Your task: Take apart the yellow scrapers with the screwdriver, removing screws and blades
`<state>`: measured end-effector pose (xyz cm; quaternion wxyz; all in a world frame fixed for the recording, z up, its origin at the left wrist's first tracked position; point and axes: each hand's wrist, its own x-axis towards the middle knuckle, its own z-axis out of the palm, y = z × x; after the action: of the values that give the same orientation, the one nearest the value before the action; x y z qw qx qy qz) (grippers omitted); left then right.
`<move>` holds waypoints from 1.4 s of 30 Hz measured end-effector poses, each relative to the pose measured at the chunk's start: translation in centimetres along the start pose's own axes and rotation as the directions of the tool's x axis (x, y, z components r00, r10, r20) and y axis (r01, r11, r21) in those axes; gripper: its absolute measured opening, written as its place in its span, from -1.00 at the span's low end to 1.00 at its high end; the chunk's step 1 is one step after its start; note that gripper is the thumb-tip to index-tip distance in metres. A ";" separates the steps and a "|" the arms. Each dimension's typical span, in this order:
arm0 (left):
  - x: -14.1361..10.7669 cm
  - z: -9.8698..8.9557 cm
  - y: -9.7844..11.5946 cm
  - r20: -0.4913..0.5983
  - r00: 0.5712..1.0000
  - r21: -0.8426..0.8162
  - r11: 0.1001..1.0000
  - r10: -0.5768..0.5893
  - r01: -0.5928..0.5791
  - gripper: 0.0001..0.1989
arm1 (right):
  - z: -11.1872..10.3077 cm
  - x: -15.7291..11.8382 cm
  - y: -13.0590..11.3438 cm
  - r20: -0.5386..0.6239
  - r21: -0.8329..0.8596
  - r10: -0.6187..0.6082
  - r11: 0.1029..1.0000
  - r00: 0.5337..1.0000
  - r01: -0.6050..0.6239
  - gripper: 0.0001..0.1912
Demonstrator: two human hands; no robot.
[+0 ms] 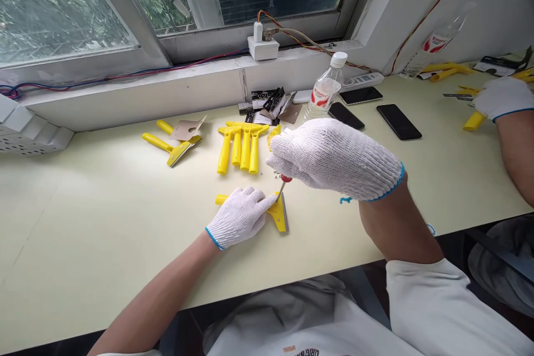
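Head: scraper (pixel 275 212) crosswise, blade (pixel 285 214) rt

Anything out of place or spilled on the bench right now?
Two minor oddities: a curled blue thread lies on the table near the right hand, looking like stray scrap, and some tiny metal parts lie scattered loose just beyond the screwdriver. I see no spill.

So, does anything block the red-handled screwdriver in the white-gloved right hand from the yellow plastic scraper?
Nothing visible does: from the right hand, the screwdriver reaches down to the scraper. The white-gloved left hand covers much of its handle, one finger close beside the screwdriver.
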<state>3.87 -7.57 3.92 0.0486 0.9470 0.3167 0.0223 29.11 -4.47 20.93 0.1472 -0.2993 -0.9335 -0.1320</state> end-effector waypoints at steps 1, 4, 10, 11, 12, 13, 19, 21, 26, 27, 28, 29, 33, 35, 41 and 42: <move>0.0 0.0 0.0 0.001 1.000 0.004 1.000 0.001 -0.001 -0.59 | -0.1 0.0 -0.1 0.018 -0.008 -0.008 1.000 1.000 0.008 -0.74; -0.1 0.2 -0.2 -0.005 1.000 0.015 1.000 0.011 -0.011 -0.54 | -0.3 -0.1 -0.3 0.047 -0.060 -0.021 0.998 0.999 0.024 -0.74; -0.1 0.5 -0.2 -0.017 1.000 0.020 1.000 0.021 -0.020 -0.49 | 0.1 -1.3 -0.5 -0.069 -0.170 -0.071 0.984 0.995 0.058 -0.75; -0.1 0.5 -0.2 -0.017 1.000 0.020 1.000 0.021 -0.021 -0.49 | 0.3 -1.5 -0.4 -0.088 -0.168 -0.085 0.983 0.993 0.069 -0.75; -0.1 0.4 -0.2 -0.017 1.000 0.018 1.000 0.022 -0.021 -0.49 | 0.5 -1.6 -0.3 -0.102 -0.161 -0.090 0.984 0.991 0.073 -0.75; -0.1 0.4 -0.2 -0.016 1.000 0.016 1.000 0.022 -0.022 -0.50 | 0.5 -1.6 -0.3 -0.107 -0.138 -0.091 0.988 0.990 0.076 -0.75; 0.0 0.1 -0.2 -0.002 1.000 0.028 0.999 0.025 -0.025 -0.55 | -0.7 -1.2 -0.1 -0.026 0.312 -0.119 0.942 0.993 0.121 -0.78; -0.1 0.1 -0.2 -0.002 1.000 0.022 0.999 0.025 -0.025 -0.53 | -1.5 -1.4 0.1 0.000 0.401 -0.110 0.911 0.994 0.101 -0.75; -0.1 0.1 -0.2 -0.015 1.000 -0.013 1.000 0.019 -0.019 -0.46 | -2.1 -1.5 0.7 -0.024 0.551 -0.113 0.828 0.993 0.108 -0.71; -0.1 0.1 -0.2 -0.017 1.000 -0.014 1.000 0.016 -0.016 -0.46 | -1.9 -1.3 0.7 -0.028 0.567 -0.095 0.818 0.995 0.094 -0.74; -0.1 0.1 -0.1 -0.017 1.000 -0.011 1.000 0.013 -0.013 -0.46 | -1.7 -1.1 0.5 -0.031 0.572 -0.057 0.818 0.998 0.064 -0.79; -0.1 0.1 -0.1 -0.017 1.000 -0.005 1.000 0.010 -0.011 -0.48 | -1.3 -0.8 0.3 -0.029 0.564 0.001 0.826 1.000 0.015 -0.85; 0.0 0.0 -0.1 -0.010 1.000 0.022 1.000 0.012 -0.011 -0.50 | 0.4 0.5 -1.6 -0.072 0.386 0.324 0.881 0.943 -0.274 -0.70; 0.0 -0.1 0.0 -0.006 1.000 0.029 0.999 0.019 -0.019 -0.50 | 1.2 0.9 -2.6 -0.125 0.215 0.533 0.838 0.837 -0.502 -0.61; 0.0 -0.1 0.0 -0.009 1.000 0.032 0.999 0.021 -0.020 -0.49 | 0.8 0.1 -2.7 -0.068 0.099 0.478 0.877 0.876 -0.471 -0.74; 0.0 -0.1 0.0 -0.009 1.000 0.032 0.999 0.022 -0.022 -0.48 | 0.5 -0.1 -2.4 -0.039 0.175 0.401 0.905 0.915 -0.389 -0.77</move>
<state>3.82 -7.57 3.99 0.0317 0.9509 0.3070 0.0222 27.71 -6.23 20.07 0.2294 -0.4638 -0.8551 -0.0336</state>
